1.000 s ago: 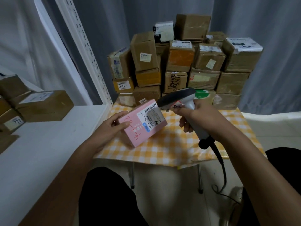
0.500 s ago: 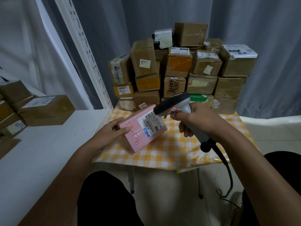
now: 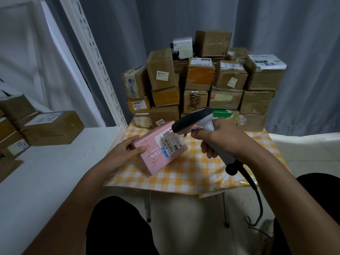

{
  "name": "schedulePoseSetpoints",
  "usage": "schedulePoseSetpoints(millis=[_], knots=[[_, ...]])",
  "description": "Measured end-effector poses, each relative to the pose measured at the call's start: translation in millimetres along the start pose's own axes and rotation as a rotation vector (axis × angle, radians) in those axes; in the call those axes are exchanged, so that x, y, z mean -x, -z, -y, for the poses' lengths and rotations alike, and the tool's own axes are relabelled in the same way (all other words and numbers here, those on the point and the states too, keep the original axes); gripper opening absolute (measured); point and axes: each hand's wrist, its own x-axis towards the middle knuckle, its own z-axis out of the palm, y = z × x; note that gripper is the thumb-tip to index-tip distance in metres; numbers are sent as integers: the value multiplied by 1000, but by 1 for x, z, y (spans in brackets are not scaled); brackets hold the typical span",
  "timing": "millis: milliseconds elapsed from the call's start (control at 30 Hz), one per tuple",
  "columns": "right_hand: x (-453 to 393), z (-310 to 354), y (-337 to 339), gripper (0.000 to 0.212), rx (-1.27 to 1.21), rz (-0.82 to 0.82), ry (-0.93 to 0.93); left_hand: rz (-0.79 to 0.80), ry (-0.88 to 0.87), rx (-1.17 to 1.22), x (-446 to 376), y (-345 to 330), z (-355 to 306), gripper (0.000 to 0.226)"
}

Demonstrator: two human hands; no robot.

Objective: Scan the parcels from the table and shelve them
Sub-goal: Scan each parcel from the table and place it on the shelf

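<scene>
The left hand (image 3: 121, 155) grips the flat pink cardboard parcel (image 3: 161, 150) above the yellow-checked bench (image 3: 202, 173), long axis running seven to one o'clock. The right hand (image 3: 220, 138), fingers wrapped round the grey handheld scanner (image 3: 195, 122), lies at three o'clock, muzzle just beside the white barcode label (image 3: 170, 138).

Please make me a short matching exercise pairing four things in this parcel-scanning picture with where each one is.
Things:
1. pink cardboard box
2. grey handheld barcode scanner
3. brown box labelled 772
4. brown box labelled 3-5302

Places:
A. in the stack on the checked table
B. in the right hand
C. on the white shelf
D. in the left hand

Pairs: 1-D, 2-B, 3-C, 4-A
</scene>
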Motion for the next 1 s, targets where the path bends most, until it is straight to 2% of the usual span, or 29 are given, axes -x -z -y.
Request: schedulePoseSetpoints(millis=[133, 233, 500, 700, 800, 900, 1000], knots=[[-1, -1, 0, 25, 10, -3, 11, 1, -8, 11, 1, 0, 1, 93], [-1, -1, 1, 24, 13, -1, 11, 4, -11, 17, 0, -1, 1, 92], [-6, -4, -9, 17, -64, -40, 34, -31, -10, 89, 7, -9, -2, 51], [-20, 13, -46, 11, -97, 25, 117, -213, 48, 389, 35, 32, 12, 39], [-31, 17, -68, 4, -78, 91, 149, -383, 8, 739, 55, 70, 22, 33], [-38, 20, -87, 5, -76, 158, 162, -543, 26, 1060, 76, 106, 35, 28], [-42, 22, -100, 8, -77, 201, 159, -583, 106, 1128, 86, 127, 47, 28]])
